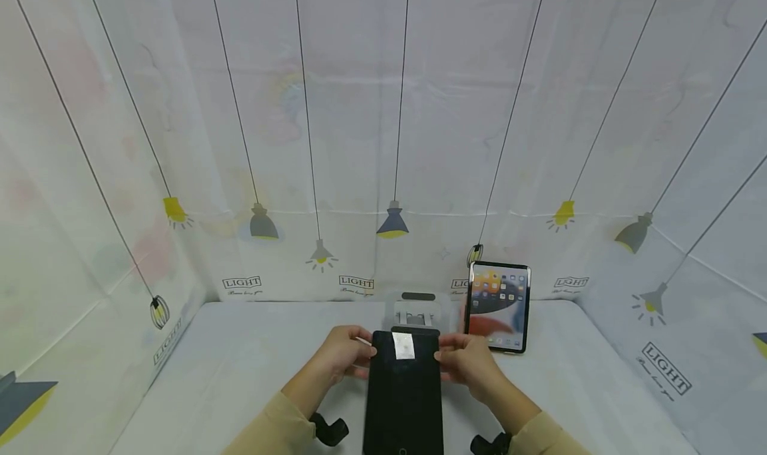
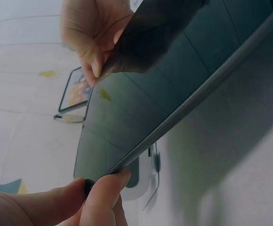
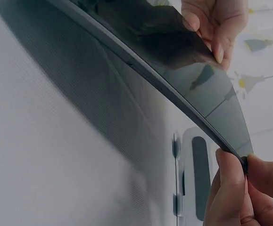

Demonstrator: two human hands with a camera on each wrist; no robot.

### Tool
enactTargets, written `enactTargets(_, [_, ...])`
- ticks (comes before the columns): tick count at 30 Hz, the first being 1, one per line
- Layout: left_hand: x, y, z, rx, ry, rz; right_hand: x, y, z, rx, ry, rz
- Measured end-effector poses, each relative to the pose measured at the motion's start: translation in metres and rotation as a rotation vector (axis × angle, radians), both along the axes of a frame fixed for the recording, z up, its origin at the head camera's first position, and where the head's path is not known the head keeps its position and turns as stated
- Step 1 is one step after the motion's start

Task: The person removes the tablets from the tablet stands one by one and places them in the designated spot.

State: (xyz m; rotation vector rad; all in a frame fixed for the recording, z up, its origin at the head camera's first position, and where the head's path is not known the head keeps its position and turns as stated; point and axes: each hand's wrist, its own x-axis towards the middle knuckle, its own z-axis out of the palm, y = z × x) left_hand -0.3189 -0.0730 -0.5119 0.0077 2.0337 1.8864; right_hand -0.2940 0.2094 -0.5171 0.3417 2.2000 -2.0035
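Lamp-printed sheets (image 1: 353,142) behind and beside a white table (image 1: 210,375) form a booth.

We note a white desk (image 1: 252,355); on it, near the back: a pale dark-padded stand (image 1: 415,318), an upright lit tablet (image 1: 499,306) beside it.

Boxed capitals (image 1: 356,282) reading "LIGHT" repeat across the printed backdrop (image 1: 353,142), above small script (image 1: 658,375) too blurred to read with certainty.
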Motion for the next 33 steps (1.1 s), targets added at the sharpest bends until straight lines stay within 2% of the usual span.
enactTargets(10, [0.011,-0.003,-0.007,-0.025,0.005,0.013,0.006,-0.005,-0.009,-0.012,0.006,0.054])
enactTargets(16, [0.018,-0.006,-0.011,-0.004,-0.001,0.01,0.01,-0.008,-0.014,-0.009,-0.018,0.037])
enactTargets(23, [0.022,-0.009,-0.019,-0.015,-0.014,0.001,0.017,-0.01,-0.022,-0.012,-0.022,0.053])
enactTargets(33, [0.029,-0.013,-0.026,-0.054,-0.038,0.0,0.021,-0.01,-0.033,-0.034,-0.04,0.109])
